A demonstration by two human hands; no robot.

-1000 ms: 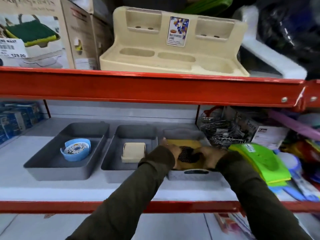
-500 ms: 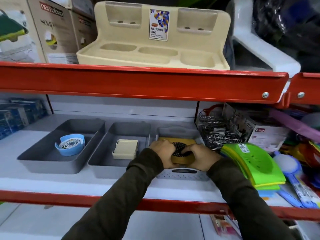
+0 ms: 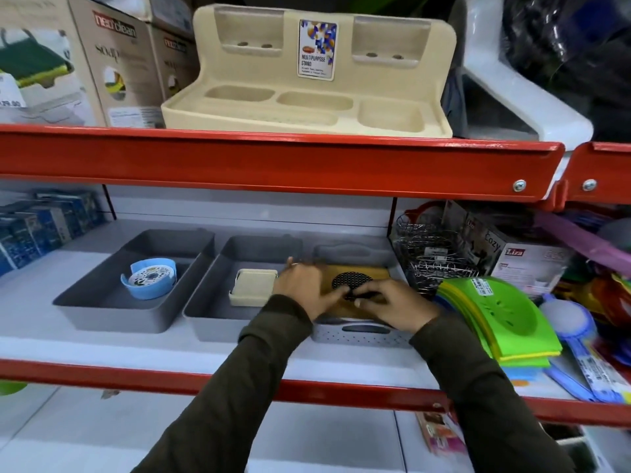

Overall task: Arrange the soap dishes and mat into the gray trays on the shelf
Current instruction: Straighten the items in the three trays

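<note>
Three gray trays stand side by side on the lower shelf. The left tray (image 3: 102,302) holds a round blue soap dish (image 3: 149,282). A square cream soap dish (image 3: 253,287) lies in the middle tray (image 3: 211,302). The right tray (image 3: 362,334), perforated at its front, holds a yellow-brown mat (image 3: 375,273) with a black mesh circle (image 3: 351,280). My left hand (image 3: 305,290) rests on the mat's left part, fingers blurred. My right hand (image 3: 396,305) pinches a small dark piece at the mesh circle's lower edge.
Wire baskets (image 3: 430,257) and a Liza box (image 3: 522,261) stand right of the trays. Green plastic dishes (image 3: 495,319) are stacked at the right. The red upper shelf beam (image 3: 273,165) hangs overhead, carrying a cream multipurpose stand (image 3: 307,80). Blue boxes (image 3: 37,227) sit far left.
My hands have moved slightly apart on the mat, the left now flatter on it, the right pinching at the mesh's lower edge. The camera has shifted; both soap dishes stay put.
</note>
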